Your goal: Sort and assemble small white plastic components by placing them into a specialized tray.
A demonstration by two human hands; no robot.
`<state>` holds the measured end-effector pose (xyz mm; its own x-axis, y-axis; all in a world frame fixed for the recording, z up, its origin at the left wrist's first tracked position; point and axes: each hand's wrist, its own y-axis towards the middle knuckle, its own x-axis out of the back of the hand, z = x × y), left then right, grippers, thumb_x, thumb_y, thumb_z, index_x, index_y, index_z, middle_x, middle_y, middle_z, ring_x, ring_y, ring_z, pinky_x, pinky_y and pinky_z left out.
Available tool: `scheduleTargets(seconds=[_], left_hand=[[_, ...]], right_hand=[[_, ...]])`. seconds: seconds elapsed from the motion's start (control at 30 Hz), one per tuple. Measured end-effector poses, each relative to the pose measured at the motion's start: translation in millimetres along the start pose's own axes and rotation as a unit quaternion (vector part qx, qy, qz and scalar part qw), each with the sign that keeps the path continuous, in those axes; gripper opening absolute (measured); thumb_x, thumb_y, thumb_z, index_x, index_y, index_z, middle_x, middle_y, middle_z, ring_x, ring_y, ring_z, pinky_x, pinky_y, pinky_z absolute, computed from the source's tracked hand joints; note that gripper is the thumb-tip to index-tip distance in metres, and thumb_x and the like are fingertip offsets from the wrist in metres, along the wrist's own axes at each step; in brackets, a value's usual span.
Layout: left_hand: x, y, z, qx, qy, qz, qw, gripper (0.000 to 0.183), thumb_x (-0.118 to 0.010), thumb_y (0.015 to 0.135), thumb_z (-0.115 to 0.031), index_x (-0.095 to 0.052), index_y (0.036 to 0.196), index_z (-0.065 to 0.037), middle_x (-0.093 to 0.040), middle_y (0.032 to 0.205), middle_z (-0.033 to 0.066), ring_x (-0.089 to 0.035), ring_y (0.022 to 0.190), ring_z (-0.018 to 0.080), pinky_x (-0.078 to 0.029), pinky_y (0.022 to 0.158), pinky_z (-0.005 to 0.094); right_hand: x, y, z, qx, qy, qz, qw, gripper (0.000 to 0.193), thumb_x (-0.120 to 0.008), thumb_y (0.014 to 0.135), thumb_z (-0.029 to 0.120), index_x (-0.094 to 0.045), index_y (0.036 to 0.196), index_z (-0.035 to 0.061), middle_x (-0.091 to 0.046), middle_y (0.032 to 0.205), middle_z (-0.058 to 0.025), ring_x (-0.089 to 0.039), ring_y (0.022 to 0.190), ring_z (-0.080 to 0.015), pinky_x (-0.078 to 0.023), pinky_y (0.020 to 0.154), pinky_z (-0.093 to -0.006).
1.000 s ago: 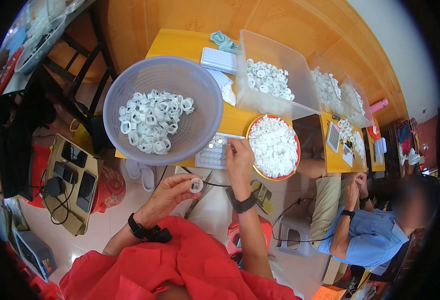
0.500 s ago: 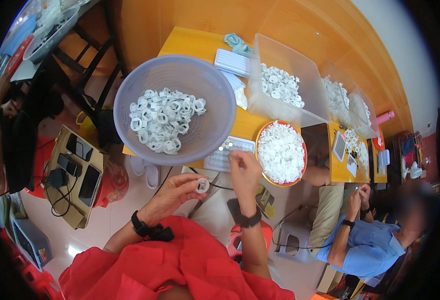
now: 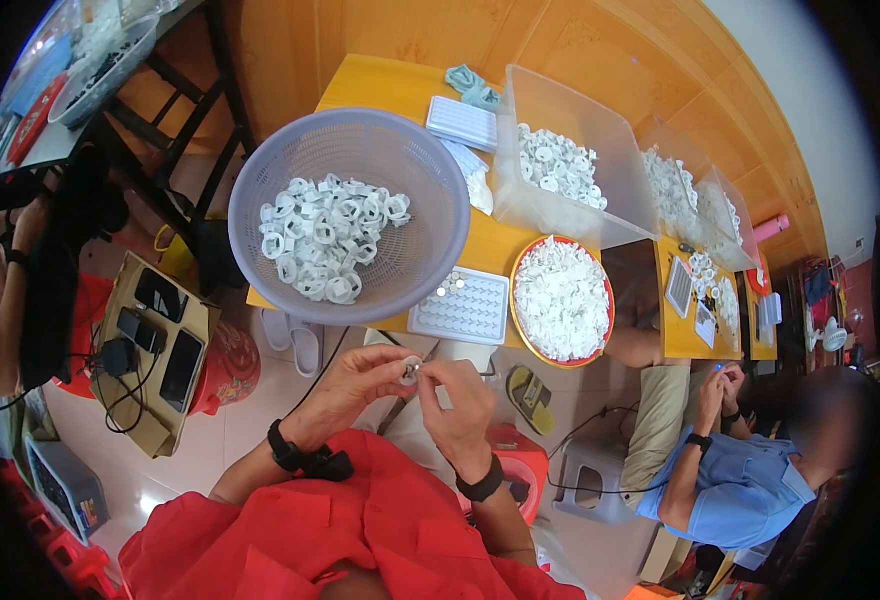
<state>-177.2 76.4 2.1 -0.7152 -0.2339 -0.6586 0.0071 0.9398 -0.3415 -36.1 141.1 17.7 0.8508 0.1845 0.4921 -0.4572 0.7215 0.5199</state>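
My left hand (image 3: 350, 390) pinches a small white ring-shaped plastic part (image 3: 409, 372) between thumb and fingers, above my lap. Against its right side press the closed fingertips of my right hand (image 3: 456, 408); whatever they hold is too small to make out. Just beyond my hands lies a white tray (image 3: 475, 312) with rows of recesses and several small silvery discs (image 3: 451, 284) at its upper left. A purple-grey plastic basket (image 3: 438, 180) of similar white ring parts (image 3: 325, 235) stands behind. A round red-and-yellow-rimmed tray (image 3: 522, 345) is heaped with small white pieces (image 3: 562, 300).
A clear plastic bin (image 3: 620, 225) of white parts stands at the table's back right, near a stacked white tray (image 3: 462, 122). On the left, a cardboard box (image 3: 150, 420) carries phones and cables. A co-worker in a blue shirt (image 3: 750, 490) sits at right, with a stool (image 3: 595, 480) between us.
My right hand has come back from the tray of discs to the white part in my left hand. The left hand stays nearly in place.
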Motion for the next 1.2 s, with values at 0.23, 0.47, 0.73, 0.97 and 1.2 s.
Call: scheduleTargets(seconds=[0.23,0.47,0.73,0.97,1.2], left_hand=[[3,-1,4,0.000,0.014,-0.010,1.000,0.024,-0.054,0.089,-0.014,-0.059,0.109,-0.001,-0.061,0.103,0.0065,-0.059,0.091,0.0126,-0.052,0.077,0.0276],[-3,1,4,0.002,0.037,-0.046,0.998,0.024,-0.055,0.089,-0.016,-0.061,0.107,-0.002,-0.061,0.095,0.0029,-0.058,0.079,0.0086,-0.051,0.074,0.0255],[-3,1,1,-0.020,0.090,-0.056,0.994,0.022,-0.057,0.088,-0.016,-0.063,0.104,-0.002,-0.063,0.089,0.0025,-0.058,0.078,0.0087,-0.050,0.072,0.0248],[6,1,6,-0.022,0.122,-0.038,0.991,0.025,-0.057,0.088,-0.018,-0.062,0.104,0.000,-0.063,0.091,0.0048,-0.059,0.081,0.0111,-0.050,0.074,0.0264],[4,4,4,-0.022,0.125,-0.048,0.991,0.023,-0.056,0.088,-0.016,-0.063,0.104,0.000,-0.062,0.089,0.0031,-0.057,0.078,0.0092,-0.050,0.073,0.0261]], right_hand=[[-1,-3,0,0.031,-0.024,-0.001,0.999,0.021,-0.064,0.066,-0.008,-0.058,0.081,0.0038,-0.058,0.071,-0.0081,-0.056,0.060,-0.0221,-0.043,0.052,-0.0301],[-2,-1,3,0.044,-0.034,0.006,0.998,0.019,-0.063,0.066,-0.009,-0.057,0.080,0.0037,-0.057,0.070,-0.0091,-0.054,0.059,-0.0241,-0.042,0.051,-0.0315],[0,5,4,0.055,-0.049,0.077,0.994,0.018,-0.062,0.068,-0.007,-0.054,0.082,0.0033,-0.053,0.067,-0.0097,-0.054,0.060,-0.0261,-0.042,0.051,-0.0337],[-1,0,-8,-0.008,0.048,0.134,0.990,0.021,-0.056,0.073,-0.006,-0.055,0.091,0.0021,-0.055,0.074,-0.0118,-0.055,0.067,-0.0283,-0.045,0.056,-0.0354],[0,1,-8,-0.092,0.083,0.097,0.988,0.011,-0.061,0.075,-0.003,-0.059,0.084,0.0015,-0.055,0.075,-0.0112,-0.056,0.064,-0.0268,-0.045,0.056,-0.0325]])
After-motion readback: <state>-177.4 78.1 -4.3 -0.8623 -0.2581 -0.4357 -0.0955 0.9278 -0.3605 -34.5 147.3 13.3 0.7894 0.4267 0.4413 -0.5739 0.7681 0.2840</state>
